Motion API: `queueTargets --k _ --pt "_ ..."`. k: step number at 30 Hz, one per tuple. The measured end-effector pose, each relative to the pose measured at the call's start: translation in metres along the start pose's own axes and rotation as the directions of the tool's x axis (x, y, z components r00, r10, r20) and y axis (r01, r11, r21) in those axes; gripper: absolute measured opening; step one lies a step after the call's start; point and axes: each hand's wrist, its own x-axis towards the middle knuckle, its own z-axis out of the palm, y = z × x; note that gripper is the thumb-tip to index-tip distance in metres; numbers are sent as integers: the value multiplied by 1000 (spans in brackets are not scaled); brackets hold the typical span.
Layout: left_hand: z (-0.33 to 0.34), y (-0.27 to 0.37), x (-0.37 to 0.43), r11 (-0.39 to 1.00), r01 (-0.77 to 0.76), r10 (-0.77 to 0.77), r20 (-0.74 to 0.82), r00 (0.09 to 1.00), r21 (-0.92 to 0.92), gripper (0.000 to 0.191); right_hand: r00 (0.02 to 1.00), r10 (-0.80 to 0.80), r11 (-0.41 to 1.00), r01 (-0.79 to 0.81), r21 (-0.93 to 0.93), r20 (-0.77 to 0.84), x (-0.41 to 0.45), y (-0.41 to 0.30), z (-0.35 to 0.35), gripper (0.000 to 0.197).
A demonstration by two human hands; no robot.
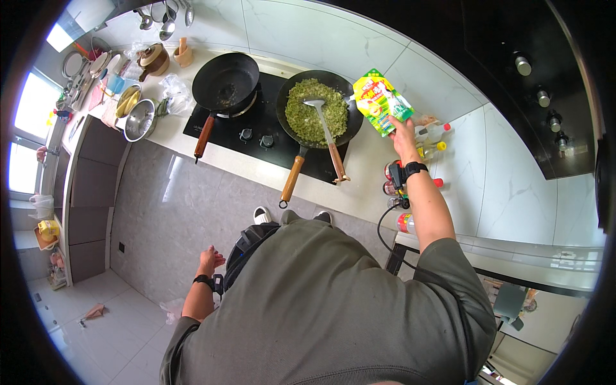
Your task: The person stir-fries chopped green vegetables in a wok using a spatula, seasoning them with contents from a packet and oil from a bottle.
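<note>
My right hand (403,138) grips the lower corner of a green and yellow seasoning pouch (381,98), raised just right of a wok (355,126). Finely chopped green vegetable (308,120) covers the wok's bottom. A spatula (323,124) leans in it, its metal head on the food and its wooden handle over the rim. The wok's own wooden handle (291,180) points toward me. Low beside my body hangs my left hand (211,260), holding nothing, fingers loosely curled and apart.
An empty dark frying pan (226,84) rests on the left burner of the black gas hob (226,132). Several capped bottles (435,131) and jars (391,187) line the counter's right end. Leftward are a steel bowl (140,121), a plastic bag (177,94), a mortar (183,56) and a lidded clay pot (154,60).
</note>
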Motion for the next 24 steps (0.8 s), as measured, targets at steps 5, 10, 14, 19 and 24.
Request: queueTargets --k 5,10,14,19,24 --pt "-1 -9 0 999 -5 5 -2 1000 -33 46 991 122 976 -131 175 60 -21 -3 -14 42" --pt "1 -10 -15 1000 -22 22 18 1000 6 48 956 172 935 -234 265 238 -51 -15 14 39" --pt "-1 -7 -18 998 -35 36 -14 999 43 47 967 83 989 -108 96 241 -55 -19 54 41" --pt "-6 -2 -3 1000 -17 17 5 1000 -15 45 964 23 989 17 -147 265 -48 -26 75 44" --pt "-5 -10 -1 998 -14 16 34 999 -67 45 964 25 969 41 -242 265 -39 -38 76 44"
